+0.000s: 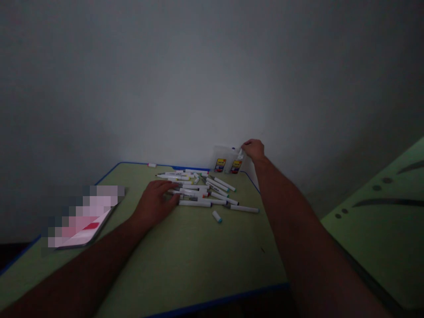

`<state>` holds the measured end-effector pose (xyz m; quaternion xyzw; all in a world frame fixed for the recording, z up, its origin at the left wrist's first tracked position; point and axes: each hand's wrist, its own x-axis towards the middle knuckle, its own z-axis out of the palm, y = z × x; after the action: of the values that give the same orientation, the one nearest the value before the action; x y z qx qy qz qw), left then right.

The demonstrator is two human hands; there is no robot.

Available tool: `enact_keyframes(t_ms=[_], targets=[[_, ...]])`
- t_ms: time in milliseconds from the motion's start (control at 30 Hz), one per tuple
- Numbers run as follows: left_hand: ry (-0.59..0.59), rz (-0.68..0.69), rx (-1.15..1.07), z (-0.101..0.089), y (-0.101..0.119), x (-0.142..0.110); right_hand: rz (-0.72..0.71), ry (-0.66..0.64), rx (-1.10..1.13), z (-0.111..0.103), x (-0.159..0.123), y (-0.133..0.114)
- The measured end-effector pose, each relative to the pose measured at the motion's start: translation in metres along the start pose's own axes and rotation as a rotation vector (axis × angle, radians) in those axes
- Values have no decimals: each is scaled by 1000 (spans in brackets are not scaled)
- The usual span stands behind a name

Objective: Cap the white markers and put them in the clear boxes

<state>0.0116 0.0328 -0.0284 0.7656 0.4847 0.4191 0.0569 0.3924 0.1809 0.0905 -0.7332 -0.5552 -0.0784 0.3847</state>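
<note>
Reaching w/ L hand (154,201) to the near-L end of a loose heap of white markers (195,187), w/ thumb & fingers apart around a small gap, tips at pen ends; can't tell if touching or gripping any. Just R of thumb tip, one long marker, lying flat.

Reaching farther out w/ R hand (254,149), tips drawn in at top R corner of clear case (227,158); can't tell if closed on rim, on whitish bit just below, or on nothing. Below & L of those tips, rest of case, upright by wall, w/ two bright labels. Btwn L & R fingers, most of heap, some pens apparently uncapped.

Nearer than L fingertips & to R, loose cap (217,216) w/ teal end. Beyond L fingers, by far edge of green table (198,256), another small cap (151,165). Well L of L fingers, flat device (91,227), partly blocked out.

Markers prob. light, stiff, smooth, apt to roll if nudged: pinch mid-barrel btwn thumb & index, clear of any bare nib (prob. fragile). Case prob. thin, bendy, easily tipped: steady by rim or side wall.
</note>
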Motion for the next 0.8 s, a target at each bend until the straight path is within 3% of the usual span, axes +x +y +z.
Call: enact_keyframes(t_ms=[267,800], targets=[[1,-27,6,0,1,0,-143,-147,-170,3,2,-10],[40,1,21,2,-2,-2,-152,-244,-249,6,0,-24]])
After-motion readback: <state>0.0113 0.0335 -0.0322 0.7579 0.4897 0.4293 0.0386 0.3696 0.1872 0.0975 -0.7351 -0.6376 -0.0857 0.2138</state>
